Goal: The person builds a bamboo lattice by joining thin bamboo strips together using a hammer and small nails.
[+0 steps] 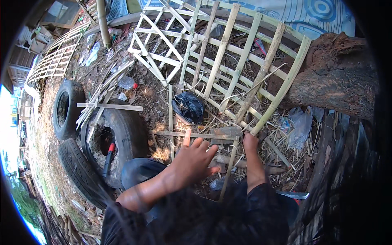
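Note:
My left hand (192,160) is open, its fingers spread and its index fingertip over a horizontal bamboo slat (196,135). That slat meets upright slats at both ends, like a small frame low over the ground. At the near corner of a large bamboo lattice panel (245,55), my right hand (250,143) is closed on the panel's end; its fingertips are partly hidden. The panel stretches away from me, with crossed slats and a triangular braced part at its left. A black plastic bag (188,107) lies just beyond the slat frame.
At left lie several old tyres (136,130), one bearing loose bamboo strips (102,92) and a tool with a red and black handle (109,159). A thick log (335,77) lies at right, near a clear plastic bag (300,128). A metal blade (294,194) is by my right knee.

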The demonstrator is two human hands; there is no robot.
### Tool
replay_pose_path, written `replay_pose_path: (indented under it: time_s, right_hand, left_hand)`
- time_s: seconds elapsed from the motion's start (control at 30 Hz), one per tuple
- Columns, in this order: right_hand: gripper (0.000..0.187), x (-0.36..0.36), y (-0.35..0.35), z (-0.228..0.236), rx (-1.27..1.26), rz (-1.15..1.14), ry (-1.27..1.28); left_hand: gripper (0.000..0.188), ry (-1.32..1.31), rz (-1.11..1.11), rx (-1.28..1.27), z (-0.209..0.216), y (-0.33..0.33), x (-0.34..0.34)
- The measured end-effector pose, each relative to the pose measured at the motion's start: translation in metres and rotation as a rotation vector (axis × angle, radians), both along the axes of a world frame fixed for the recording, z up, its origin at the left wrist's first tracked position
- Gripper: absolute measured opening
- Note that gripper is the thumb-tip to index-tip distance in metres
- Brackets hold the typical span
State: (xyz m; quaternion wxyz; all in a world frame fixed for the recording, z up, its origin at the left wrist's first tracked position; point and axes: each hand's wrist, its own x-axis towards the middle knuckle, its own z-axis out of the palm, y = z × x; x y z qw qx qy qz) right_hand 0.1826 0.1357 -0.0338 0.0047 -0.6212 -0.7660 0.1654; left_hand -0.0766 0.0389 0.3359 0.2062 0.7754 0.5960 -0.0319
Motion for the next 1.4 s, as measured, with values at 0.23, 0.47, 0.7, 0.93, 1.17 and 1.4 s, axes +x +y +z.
replay_pose_path:
  time_s: [0.23,0.47,0.7,0.93,1.17,1.4]
  right_hand:
    - [0.015,0.007,-0.016,0.025,0.045,-0.040,0.111]
    - [0.017,0.005,-0.023,0.033,0.036,-0.358,0.375]
    - [0.016,-0.001,-0.036,0.020,0.046,-0.739,0.801]
    - [0.013,-0.033,-0.049,0.060,-0.160,-0.794,1.161]
    - [0.019,-0.007,-0.048,0.047,-0.413,-0.874,1.193]
    - [0.020,-0.037,-0.053,0.048,-0.458,-0.808,1.125]
  left_hand:
    - [0.057,0.063,0.008,-0.080,0.006,0.004,0.006]
    - [0.056,0.000,-0.057,-0.005,-0.004,-0.003,0.018]
    - [0.053,-0.024,-0.026,-0.067,-0.012,0.001,0.021]
    - [0.054,0.027,-0.043,-0.099,-0.010,-0.004,0.027]
    - [0.055,0.011,-0.043,-0.067,-0.016,-0.004,0.026]
    - [0.054,0.069,-0.035,-0.083,-0.019,-0.007,0.017]
